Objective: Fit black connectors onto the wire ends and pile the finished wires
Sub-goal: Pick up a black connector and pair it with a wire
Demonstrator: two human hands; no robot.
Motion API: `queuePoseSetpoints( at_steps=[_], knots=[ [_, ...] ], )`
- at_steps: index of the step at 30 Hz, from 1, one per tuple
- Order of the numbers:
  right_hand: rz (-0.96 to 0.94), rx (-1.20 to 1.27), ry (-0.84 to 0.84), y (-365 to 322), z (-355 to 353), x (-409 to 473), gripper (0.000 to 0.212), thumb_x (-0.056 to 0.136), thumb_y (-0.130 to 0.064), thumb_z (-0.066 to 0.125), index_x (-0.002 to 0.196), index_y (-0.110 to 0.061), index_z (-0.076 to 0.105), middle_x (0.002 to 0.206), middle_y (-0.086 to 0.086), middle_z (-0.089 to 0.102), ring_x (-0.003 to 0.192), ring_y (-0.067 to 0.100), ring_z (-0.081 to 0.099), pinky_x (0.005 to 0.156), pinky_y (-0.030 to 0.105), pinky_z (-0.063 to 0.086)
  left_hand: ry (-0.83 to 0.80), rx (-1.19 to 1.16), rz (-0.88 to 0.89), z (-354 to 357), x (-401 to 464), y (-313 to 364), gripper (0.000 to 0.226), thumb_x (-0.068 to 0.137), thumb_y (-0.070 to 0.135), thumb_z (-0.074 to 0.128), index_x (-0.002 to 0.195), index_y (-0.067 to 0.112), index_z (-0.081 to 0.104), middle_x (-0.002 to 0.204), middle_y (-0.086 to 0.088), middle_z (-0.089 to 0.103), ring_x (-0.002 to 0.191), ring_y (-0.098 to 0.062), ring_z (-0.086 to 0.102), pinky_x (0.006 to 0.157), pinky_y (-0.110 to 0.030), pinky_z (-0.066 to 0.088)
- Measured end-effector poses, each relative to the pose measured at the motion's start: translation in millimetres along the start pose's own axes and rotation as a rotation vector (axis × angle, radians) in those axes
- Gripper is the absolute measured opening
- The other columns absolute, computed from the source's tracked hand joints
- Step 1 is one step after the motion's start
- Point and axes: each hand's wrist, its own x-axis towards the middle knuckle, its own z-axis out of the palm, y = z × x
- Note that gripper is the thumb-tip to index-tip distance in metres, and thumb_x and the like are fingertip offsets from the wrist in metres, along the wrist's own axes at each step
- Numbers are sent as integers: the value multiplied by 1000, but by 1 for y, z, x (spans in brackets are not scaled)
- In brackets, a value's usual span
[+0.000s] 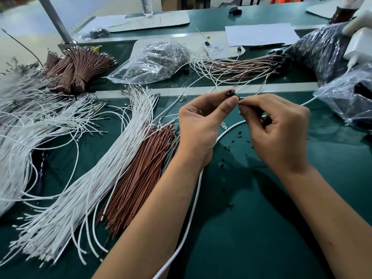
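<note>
Bare green surface (261, 228) is left at 6 o'clock; black connector (231, 93) is pinched by left hand (198, 125), wire end by right hand (279, 127).

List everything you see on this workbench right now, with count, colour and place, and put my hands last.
loose white wires: many, white, fanned across the table's left
loose brown wires: one bundle, reddish brown, beside the white ones
banded brown wire bundles: several, reddish brown, far left
clear plastic bag of small parts: one, transparent, far centre
finished wires: one pile, white and brown, far right
small black connector: one, black, pinched at the fingertips
green table mat: one, dark green, underneath
left hand: holds the connector
right hand: pinches at the connector
</note>
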Motion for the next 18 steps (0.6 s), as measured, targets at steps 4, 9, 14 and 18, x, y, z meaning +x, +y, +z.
queuePoseSetpoints(
  at_steps=[4, 9, 14, 18],
  knots=[
    [0, 2, -1, 1, 0, 0, 10, 98, -10, 70, 97, -5, 78, 92, 1, 76, 82, 14, 69, 75, 19, 50, -8, 12, 16, -1, 0, 1, 20, 83, -13, 71, 90, 5, 75, 82, 1, 77, 77, -6, 70, 73, -17, 53],
    [-6, -5, -6, 3, 0, 0, 10, 98, -11, 70, 95, -6, 77, 90, 1, 75, 80, 14, 67, 74, 20, 49, 5, 26, 43, -1, 1, 1, 20, 80, -16, 72, 90, 1, 74, 83, -4, 76, 79, -12, 70, 81, -23, 56],
    [6, 7, -31, 3, 0, -1, 9, 97, -10, 69, 95, -6, 77, 89, 0, 75, 79, 12, 66, 73, 17, 47, 5, 42, 56, -3, 2, 2, 19, 79, -17, 73, 91, -3, 73, 83, -7, 76, 79, -15, 70, 82, -25, 57],
    [25, 19, -48, 3, 1, -1, 7, 95, -7, 71, 93, -6, 77, 87, 0, 75, 77, 14, 67, 69, 27, 53, 12, 39, 56, -3, 1, 2, 19, 79, -18, 72, 91, -3, 73, 82, -6, 76, 79, -14, 71, 80, -24, 57]
  ],
)
